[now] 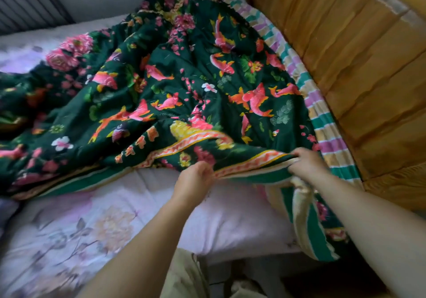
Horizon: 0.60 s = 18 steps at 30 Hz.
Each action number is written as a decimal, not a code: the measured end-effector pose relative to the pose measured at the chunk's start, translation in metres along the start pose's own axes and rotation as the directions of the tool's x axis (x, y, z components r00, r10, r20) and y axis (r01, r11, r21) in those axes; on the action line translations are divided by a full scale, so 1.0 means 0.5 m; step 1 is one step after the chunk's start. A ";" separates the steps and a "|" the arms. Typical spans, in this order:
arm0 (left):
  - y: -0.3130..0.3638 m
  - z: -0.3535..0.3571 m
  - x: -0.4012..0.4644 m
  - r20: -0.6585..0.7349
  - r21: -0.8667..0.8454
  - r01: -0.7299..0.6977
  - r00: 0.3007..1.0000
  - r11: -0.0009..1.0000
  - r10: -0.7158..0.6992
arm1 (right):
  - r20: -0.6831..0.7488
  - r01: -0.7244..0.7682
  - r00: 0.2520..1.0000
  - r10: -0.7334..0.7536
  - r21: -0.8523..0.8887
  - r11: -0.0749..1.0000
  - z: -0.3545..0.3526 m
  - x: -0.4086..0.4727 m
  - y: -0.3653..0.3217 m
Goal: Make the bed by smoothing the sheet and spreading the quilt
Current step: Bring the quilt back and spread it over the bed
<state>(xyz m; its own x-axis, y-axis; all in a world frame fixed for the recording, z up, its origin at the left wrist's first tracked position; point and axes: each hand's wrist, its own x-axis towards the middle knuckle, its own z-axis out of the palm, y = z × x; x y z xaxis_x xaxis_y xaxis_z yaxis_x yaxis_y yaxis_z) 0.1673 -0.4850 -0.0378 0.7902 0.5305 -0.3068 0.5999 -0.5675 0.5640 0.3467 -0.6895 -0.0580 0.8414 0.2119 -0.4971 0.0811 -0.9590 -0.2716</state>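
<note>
A pale pink cotton sheet printed with faded flowers (96, 228) covers the mattress below and left of both hands, lying fairly flat with soft wrinkles. Above the hands, a thick dark green quilt patterned with pink and orange fish and flowers (175, 85) sits bunched in deep folds across the bed; its striped green, cream and purple underside shows along the right edge and hangs down beneath the right hand. The left hand (196, 177) reaches forward with the forearm extended, fingers curled round the quilt's orange zigzag border. Just to its right, the right hand (307, 162) pinches the same border, knuckles up. Right of that hand stands a ribbed golden-brown wooden headboard (359, 71).
</note>
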 end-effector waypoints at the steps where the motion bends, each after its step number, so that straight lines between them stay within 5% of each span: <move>1: -0.038 -0.011 -0.005 -0.002 0.008 0.062 0.998 0.998 -0.062 | -0.054 -0.060 0.997 0.055 -0.102 0.993 0.000 0.007 0.001; 4: -0.127 -0.030 -0.019 0.016 -0.035 0.255 0.967 0.966 -0.255 | -0.149 -0.083 0.989 0.006 -0.512 0.855 0.012 0.007 -0.024; 6: -0.176 -0.040 -0.023 0.024 -0.158 0.391 0.920 0.907 -0.392 | -0.126 0.031 0.983 -0.136 -0.612 0.790 0.042 -0.002 -0.068; 12: -0.266 -0.052 0.003 0.093 -0.309 0.498 0.863 0.810 -0.496 | 0.002 0.361 0.890 -0.456 -0.616 0.700 0.152 -0.065 -0.233; 18: -0.369 -0.073 0.053 0.157 -0.376 0.552 0.829 0.744 -0.536 | 0.297 0.744 0.627 -0.720 -0.501 0.441 0.283 -0.121 -0.383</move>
<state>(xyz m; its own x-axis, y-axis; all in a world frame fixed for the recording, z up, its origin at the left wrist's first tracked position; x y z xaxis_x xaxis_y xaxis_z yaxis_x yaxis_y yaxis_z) 0.0733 -0.3434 -0.1221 0.3533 0.6451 -0.6775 0.8358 0.1077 0.5384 0.2047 -0.4920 -0.0926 0.3103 0.8794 -0.3610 0.9298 -0.3598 -0.0772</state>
